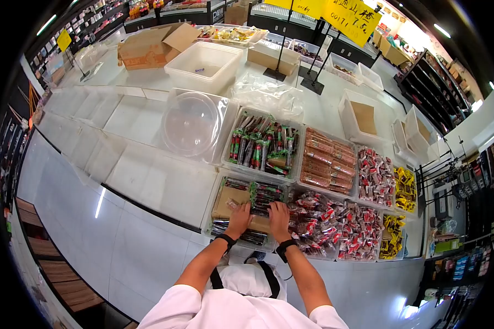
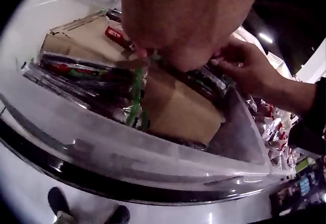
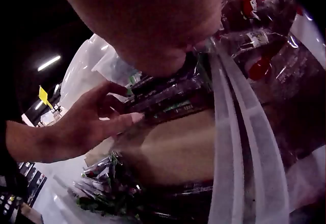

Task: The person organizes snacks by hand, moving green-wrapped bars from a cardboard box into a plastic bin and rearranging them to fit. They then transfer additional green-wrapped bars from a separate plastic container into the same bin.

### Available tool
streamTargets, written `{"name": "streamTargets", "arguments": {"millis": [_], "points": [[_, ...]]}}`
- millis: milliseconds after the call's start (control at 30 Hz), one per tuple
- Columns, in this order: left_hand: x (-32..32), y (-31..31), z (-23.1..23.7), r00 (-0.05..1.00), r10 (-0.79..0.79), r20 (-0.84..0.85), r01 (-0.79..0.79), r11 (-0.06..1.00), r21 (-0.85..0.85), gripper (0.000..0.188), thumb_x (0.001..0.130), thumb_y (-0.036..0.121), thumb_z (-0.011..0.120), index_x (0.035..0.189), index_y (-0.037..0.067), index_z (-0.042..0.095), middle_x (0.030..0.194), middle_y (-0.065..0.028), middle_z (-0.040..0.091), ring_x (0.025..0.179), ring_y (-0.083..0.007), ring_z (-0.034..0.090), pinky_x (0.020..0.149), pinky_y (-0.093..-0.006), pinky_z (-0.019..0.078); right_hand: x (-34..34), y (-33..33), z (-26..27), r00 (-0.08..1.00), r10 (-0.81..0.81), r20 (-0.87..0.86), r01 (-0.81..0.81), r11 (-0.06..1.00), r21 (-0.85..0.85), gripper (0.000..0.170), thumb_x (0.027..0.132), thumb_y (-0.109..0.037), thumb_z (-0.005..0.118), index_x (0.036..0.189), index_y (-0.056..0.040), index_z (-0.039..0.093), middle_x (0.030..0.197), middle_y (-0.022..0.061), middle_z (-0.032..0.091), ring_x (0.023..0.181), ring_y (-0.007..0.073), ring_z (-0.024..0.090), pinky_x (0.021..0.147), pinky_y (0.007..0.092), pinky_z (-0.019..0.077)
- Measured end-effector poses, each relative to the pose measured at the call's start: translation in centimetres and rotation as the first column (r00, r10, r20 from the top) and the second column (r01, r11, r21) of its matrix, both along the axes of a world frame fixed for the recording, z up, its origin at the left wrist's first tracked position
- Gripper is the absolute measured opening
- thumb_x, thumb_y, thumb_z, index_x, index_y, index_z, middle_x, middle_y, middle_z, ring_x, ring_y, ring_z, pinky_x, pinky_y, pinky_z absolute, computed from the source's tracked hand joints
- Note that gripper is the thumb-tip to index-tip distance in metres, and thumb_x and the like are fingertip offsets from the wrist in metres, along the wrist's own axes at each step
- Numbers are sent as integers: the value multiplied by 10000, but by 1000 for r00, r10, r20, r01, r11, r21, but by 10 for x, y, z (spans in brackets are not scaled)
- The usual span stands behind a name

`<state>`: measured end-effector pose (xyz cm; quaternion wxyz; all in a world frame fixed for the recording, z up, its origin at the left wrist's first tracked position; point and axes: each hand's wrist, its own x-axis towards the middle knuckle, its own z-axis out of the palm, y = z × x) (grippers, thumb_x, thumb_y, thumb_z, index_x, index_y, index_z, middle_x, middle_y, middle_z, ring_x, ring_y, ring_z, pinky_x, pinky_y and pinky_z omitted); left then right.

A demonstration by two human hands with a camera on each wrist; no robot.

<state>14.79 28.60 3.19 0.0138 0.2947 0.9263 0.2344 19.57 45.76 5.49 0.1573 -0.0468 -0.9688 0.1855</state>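
Observation:
Both hands reach into a clear plastic bin (image 2: 117, 158) holding long dark snack sticks in clear, green-ended wrappers. My left hand (image 1: 240, 220) is at the left end of a row of stick packets (image 3: 168, 99), its thumb along the near side and its fingers bent over them. At the row's right end, the right hand (image 1: 279, 221) has its fingers curled about the packets; its fingertips are partly hidden in both wrist views. A brown cardboard piece (image 3: 178, 147) lies below the row. More stick packets (image 2: 86, 84) lie at the bin's near left.
Behind stands a bin of upright green-ended sticks (image 1: 263, 145), beside a bin of reddish-brown packs (image 1: 328, 162). Red-and-white wrapped sweets (image 1: 315, 219) fill the bin to the right. A round clear lid (image 1: 191, 123) lies at the back left, near an open cardboard box (image 1: 153, 46).

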Motion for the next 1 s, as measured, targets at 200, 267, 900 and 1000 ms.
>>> {"name": "streamTargets", "arguments": {"millis": [200, 267, 900, 1000], "points": [[6, -17, -2, 993, -93, -67, 85, 990, -108, 412, 836, 210, 628, 1154, 10, 458, 1015, -145, 557, 1004, -316, 539, 859, -394, 459, 1, 0, -1, 999, 2, 50, -5, 999, 52, 210, 883, -152, 589, 1075, -76, 552, 1113, 102, 526, 1077, 301, 485, 913, 459, 403], [7, -19, -11, 981, -134, -139, 113, 982, -152, 400, 833, 221, 632, 1133, 17, 465, 1008, -139, 552, 1011, -311, 533, 862, -392, 458, 1, -1, -4, 998, -5, 58, 1, 997, 72, 219, 880, -159, 596, 1079, -78, 551, 1122, 102, 525, 1083, 300, 483, 918, 459, 402], [11, -4, 1, 1000, -6, 2, 6, 1000, -29, 600, 750, 292, 722, 1166, -28, 431, 1075, -170, 517, 1057, -342, 495, 885, -397, 450, 12, -6, -3, 998, 23, 63, -29, 994, 106, 243, 882, -173, 593, 1109, -92, 561, 1100, 83, 530, 1061, 281, 489, 890, 446, 416], [11, -2, 4, 998, 24, 50, -23, 1000, -15, 659, 734, 302, 736, 1201, -34, 417, 1090, -172, 512, 1062, -346, 498, 886, -398, 450, 11, -4, -5, 999, 24, 37, -28, 995, 93, 252, 884, -180, 592, 1118, -93, 560, 1101, 78, 532, 1063, 277, 489, 895, 442, 417]]}}
